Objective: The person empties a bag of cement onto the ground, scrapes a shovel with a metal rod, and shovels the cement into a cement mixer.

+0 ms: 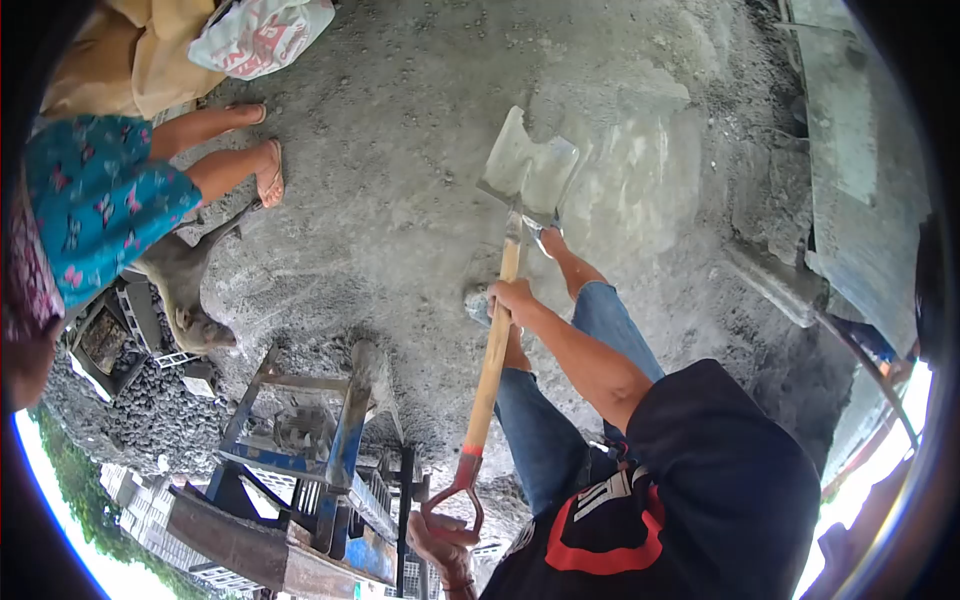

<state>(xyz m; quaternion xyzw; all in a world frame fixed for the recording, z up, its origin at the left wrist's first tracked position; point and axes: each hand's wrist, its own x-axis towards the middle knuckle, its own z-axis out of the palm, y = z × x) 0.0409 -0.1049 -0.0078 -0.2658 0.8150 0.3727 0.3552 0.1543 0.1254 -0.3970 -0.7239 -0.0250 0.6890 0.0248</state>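
Observation:
A shovel (485, 390) with a wooden shaft and a red D-shaped handle slants across the middle of the head view. My right hand (514, 299) is closed around the lower shaft, near the metal socket. At the bottom, my left hand (441, 552) is wrapped on the red handle's grip. The worn metal blade (528, 165) has a ragged notch in its edge and is just in front of my foot. No load shows on it. Grey, dusty ground (400, 150) surrounds the blade; whether the two touch, I cannot tell.
A person in a teal patterned garment (110, 205) and sandals stands at left, with a dog (185, 280) close by. A blue metal frame machine (345, 430), gravel (165, 425) and concrete blocks are lower left. A plastic bag (262, 35) lies at top; metal sheeting (865, 150) lines the right.

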